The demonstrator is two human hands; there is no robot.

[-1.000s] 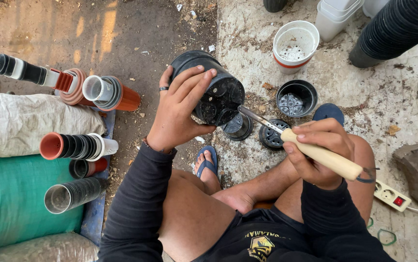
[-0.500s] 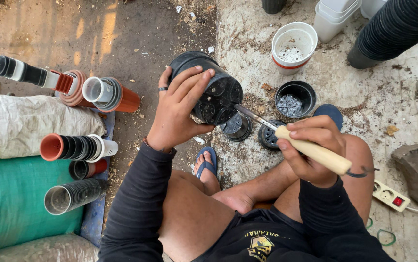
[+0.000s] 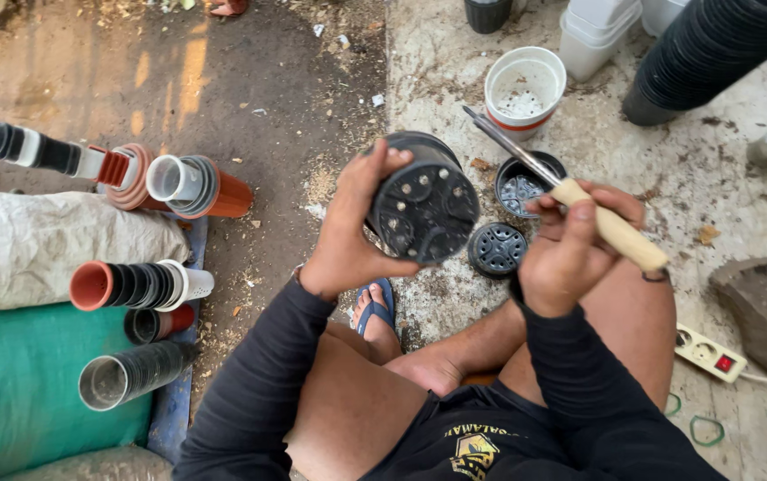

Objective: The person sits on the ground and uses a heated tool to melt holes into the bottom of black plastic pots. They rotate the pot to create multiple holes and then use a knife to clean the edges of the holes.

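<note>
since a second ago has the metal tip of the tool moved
Yes. The tool tip has lifted off the black pot's base and now points up toward the white pot, held in the right hand.

The left hand (image 3: 352,227) grips a black plastic pot (image 3: 423,200) by its side, fingers (image 3: 381,162) curled over the rim edge, thumb beneath, so that the holed bottom faces the camera. The right hand (image 3: 570,245) closes around the pale wooden handle of a soldering iron (image 3: 570,194), whose metal rod runs up and left past the fingertips, its tip above the pot and clear of it. Just beyond the right fingers lies a small black pot (image 3: 526,183) holding pale bits; below it, between the two hands, a black perforated disc (image 3: 496,249) rests on the ground. Farther out past the rod's tip stands a white bucket (image 3: 526,89).
</note>
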